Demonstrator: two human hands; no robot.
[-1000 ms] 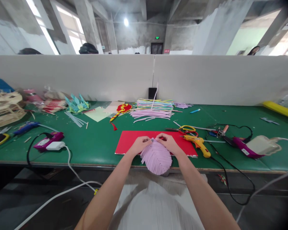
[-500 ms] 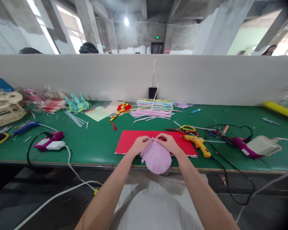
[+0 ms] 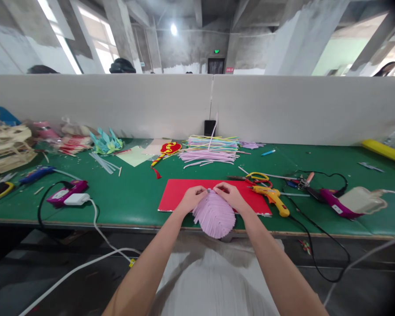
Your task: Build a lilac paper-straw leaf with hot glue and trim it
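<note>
A lilac leaf shape made of overlapping strips lies over the front edge of a red board, its rounded end hanging toward me. My left hand pinches the leaf's narrow top from the left. On the other side, my right hand is closed on the same top end, thumb and forefinger together. The fingertips of both hands are close to each other there, and they partly hide the tip. A yellow glue gun and yellow-handled scissors lie just right of the board.
Behind the board is a pile of pastel strips, with a red and yellow ornament beside it. Purple power strips with cables lie left and right. A grey partition borders the green table.
Both hands stay at the leaf's top with only slight finger movement. The leaf barely shifts. In the background, a person's head at the far right has moved rightward.
</note>
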